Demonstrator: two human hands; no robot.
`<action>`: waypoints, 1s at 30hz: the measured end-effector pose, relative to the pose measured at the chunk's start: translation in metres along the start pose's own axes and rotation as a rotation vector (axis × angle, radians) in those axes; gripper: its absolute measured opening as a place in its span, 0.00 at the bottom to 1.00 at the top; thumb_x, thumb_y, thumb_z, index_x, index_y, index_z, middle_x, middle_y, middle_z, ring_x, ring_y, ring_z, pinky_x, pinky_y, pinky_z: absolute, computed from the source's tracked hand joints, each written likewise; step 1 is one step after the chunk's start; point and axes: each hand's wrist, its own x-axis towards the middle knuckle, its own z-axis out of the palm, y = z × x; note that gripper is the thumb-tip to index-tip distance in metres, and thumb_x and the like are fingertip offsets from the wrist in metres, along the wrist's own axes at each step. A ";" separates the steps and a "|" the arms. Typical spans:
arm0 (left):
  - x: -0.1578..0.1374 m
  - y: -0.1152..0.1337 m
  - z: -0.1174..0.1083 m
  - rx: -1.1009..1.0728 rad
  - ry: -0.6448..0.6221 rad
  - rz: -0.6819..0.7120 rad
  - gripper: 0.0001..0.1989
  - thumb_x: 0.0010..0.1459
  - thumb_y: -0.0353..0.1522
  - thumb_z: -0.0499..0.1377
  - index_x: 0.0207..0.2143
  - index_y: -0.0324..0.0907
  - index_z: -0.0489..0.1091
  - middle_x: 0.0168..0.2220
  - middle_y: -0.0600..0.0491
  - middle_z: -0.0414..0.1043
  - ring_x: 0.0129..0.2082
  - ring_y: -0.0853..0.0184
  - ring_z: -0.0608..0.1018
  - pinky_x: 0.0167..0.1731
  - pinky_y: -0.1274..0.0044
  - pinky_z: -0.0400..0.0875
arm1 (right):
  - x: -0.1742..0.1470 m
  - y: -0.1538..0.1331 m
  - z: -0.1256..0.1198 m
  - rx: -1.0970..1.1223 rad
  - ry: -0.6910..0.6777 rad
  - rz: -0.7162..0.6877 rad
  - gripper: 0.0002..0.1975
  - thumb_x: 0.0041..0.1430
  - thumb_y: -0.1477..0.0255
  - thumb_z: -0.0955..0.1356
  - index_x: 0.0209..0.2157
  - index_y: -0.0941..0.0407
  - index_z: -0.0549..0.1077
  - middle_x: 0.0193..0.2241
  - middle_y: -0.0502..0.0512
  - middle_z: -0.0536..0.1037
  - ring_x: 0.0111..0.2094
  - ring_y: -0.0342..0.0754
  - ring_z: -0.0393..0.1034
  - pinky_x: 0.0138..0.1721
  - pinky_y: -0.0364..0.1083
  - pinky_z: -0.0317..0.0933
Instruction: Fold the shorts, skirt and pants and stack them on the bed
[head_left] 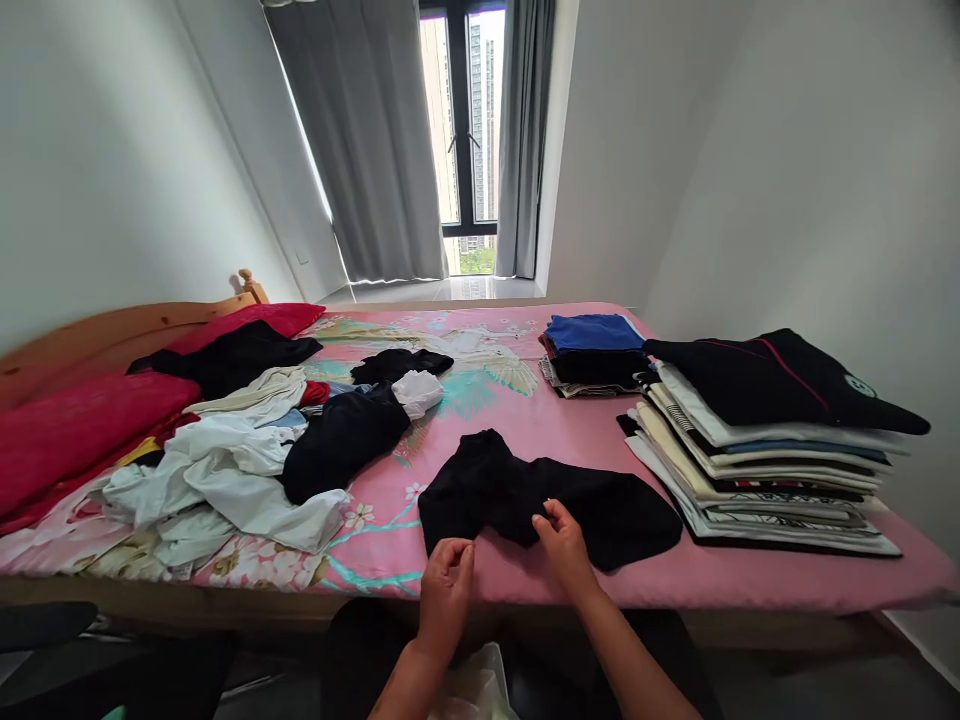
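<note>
A black garment [540,495] lies crumpled on the pink bedsheet [525,420] near the front edge. My right hand [562,540] rests on its near edge, fingers pinched on the fabric. My left hand [446,580] hovers just in front of the garment's left part, fingers curled loosely together, holding nothing that I can see.
A heap of unfolded clothes [225,450], white, black and red, covers the bed's left side. A tall stack of folded shirts [765,450] stands at the right, a smaller folded pile [592,355] behind it. A wooden headboard [112,335] runs along the left; a window [469,130] lies beyond.
</note>
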 end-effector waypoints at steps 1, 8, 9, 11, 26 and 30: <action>0.002 0.011 -0.002 -0.019 0.003 0.049 0.10 0.61 0.36 0.51 0.35 0.42 0.70 0.35 0.51 0.70 0.38 0.65 0.73 0.40 0.72 0.69 | -0.009 -0.005 -0.004 0.062 -0.027 -0.003 0.12 0.53 0.60 0.61 0.27 0.55 0.59 0.23 0.47 0.58 0.25 0.42 0.53 0.27 0.41 0.53; 0.021 0.081 0.002 -0.006 -0.418 0.462 0.22 0.50 0.20 0.50 0.46 0.45 0.68 0.49 0.50 0.69 0.53 0.64 0.67 0.55 0.68 0.60 | -0.059 -0.035 -0.055 0.189 -0.353 0.076 0.06 0.49 0.69 0.63 0.28 0.57 0.61 0.21 0.45 0.54 0.23 0.39 0.46 0.24 0.40 0.45; 0.025 0.088 0.004 0.017 -0.540 0.504 0.24 0.46 0.19 0.51 0.45 0.44 0.68 0.48 0.51 0.70 0.52 0.63 0.68 0.56 0.67 0.58 | -0.062 -0.041 -0.062 0.166 -0.395 0.067 0.06 0.49 0.70 0.63 0.27 0.57 0.62 0.21 0.45 0.54 0.22 0.39 0.46 0.24 0.40 0.44; 0.033 0.101 0.007 0.068 -0.742 0.520 0.24 0.40 0.19 0.52 0.42 0.43 0.70 0.41 0.53 0.73 0.45 0.64 0.72 0.54 0.68 0.59 | -0.066 -0.058 -0.076 0.119 -0.437 0.047 0.06 0.49 0.70 0.64 0.27 0.57 0.63 0.20 0.45 0.55 0.22 0.38 0.46 0.23 0.40 0.43; 0.034 0.091 -0.060 -0.602 -0.986 -0.420 0.17 0.42 0.38 0.65 0.36 0.42 0.69 0.31 0.55 0.69 0.29 0.69 0.71 0.32 0.78 0.67 | -0.051 -0.128 -0.128 0.484 -0.419 0.222 0.12 0.47 0.65 0.70 0.31 0.57 0.68 0.22 0.47 0.62 0.21 0.38 0.53 0.23 0.38 0.50; 0.043 0.098 -0.081 -0.720 -0.584 -0.406 0.18 0.42 0.36 0.66 0.38 0.43 0.69 0.33 0.54 0.71 0.31 0.68 0.73 0.32 0.77 0.69 | -0.056 -0.142 -0.129 0.244 -0.619 0.130 0.18 0.46 0.66 0.71 0.41 0.55 0.70 0.33 0.52 0.69 0.30 0.44 0.62 0.29 0.41 0.57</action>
